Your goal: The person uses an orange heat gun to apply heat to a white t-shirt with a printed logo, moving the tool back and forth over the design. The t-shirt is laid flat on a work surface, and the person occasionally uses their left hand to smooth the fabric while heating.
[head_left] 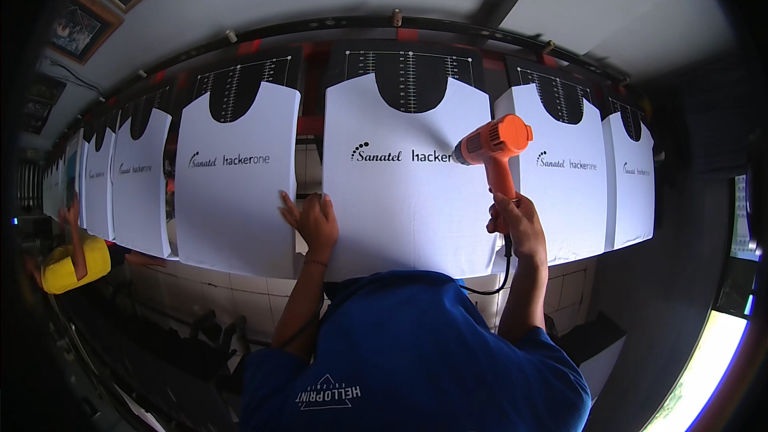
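My right hand [522,226] grips the handle of an orange heat gun [498,144]. Its dark nozzle points left, over the right end of the black print on the middle white T-shirt [408,216]. That shirt lies stretched flat on a black board [410,80] with white ruler markings, visible in the neck opening. At the shirt's left edge is my left hand [317,222], fingers spread and holding nothing. Its fingertips reach toward the neighbouring printed white T-shirt [236,212]; whether they touch it I cannot tell.
More printed white T-shirts [556,212] on boards line up to both sides. A dark rail [316,26] runs behind the row. A black cord [506,266] hangs from the heat gun. Far left, a person in a yellow top [76,266] reaches toward the row. Framed pictures [84,26] hang upper left.
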`<action>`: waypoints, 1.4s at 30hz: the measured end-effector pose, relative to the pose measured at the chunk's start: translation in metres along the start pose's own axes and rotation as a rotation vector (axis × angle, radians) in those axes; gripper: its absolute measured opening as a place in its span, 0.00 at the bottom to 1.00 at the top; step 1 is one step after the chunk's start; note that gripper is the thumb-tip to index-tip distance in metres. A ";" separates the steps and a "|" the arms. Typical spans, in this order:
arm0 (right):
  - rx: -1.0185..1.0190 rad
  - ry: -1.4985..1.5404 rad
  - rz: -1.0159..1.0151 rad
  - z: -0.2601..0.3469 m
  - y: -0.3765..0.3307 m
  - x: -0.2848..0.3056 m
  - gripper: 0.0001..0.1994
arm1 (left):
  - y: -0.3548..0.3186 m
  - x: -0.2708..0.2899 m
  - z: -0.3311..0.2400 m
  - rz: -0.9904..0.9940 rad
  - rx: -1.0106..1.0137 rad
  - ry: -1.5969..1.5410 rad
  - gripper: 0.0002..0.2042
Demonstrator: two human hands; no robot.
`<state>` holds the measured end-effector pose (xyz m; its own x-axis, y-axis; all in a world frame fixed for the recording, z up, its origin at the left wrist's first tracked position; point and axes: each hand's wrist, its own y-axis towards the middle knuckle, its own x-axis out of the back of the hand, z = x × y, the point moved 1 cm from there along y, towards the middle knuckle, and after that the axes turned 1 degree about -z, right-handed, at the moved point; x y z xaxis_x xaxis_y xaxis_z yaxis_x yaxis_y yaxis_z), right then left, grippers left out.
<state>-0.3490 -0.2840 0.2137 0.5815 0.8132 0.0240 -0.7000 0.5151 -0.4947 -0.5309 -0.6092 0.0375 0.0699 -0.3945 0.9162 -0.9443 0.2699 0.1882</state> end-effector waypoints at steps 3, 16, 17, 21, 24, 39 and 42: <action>-0.013 0.007 0.007 0.009 -0.002 -0.004 0.18 | -0.001 -0.001 0.001 -0.029 -0.007 0.002 0.15; -0.018 -0.004 0.034 0.008 0.000 -0.006 0.17 | -0.001 0.000 0.000 -0.010 0.009 -0.008 0.15; -0.031 0.017 0.047 0.010 -0.001 -0.005 0.18 | 0.000 0.001 0.000 0.000 0.014 -0.004 0.15; -0.004 -0.039 0.055 0.005 0.001 -0.014 0.18 | -0.001 -0.002 0.002 -0.028 -0.006 -0.012 0.15; -0.008 0.008 0.059 0.007 0.001 -0.013 0.17 | -0.001 -0.002 0.002 -0.023 0.001 -0.009 0.15; 0.001 -0.071 0.105 0.007 0.006 -0.025 0.21 | -0.001 -0.002 0.003 -0.070 -0.007 -0.018 0.15; -0.020 -0.038 0.127 0.009 0.008 -0.020 0.21 | 0.000 -0.002 0.003 -0.069 -0.002 -0.022 0.15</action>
<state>-0.3700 -0.2933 0.2174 0.4722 0.8814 -0.0069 -0.7583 0.4022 -0.5130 -0.5315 -0.6107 0.0342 0.1275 -0.4310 0.8933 -0.9370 0.2429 0.2509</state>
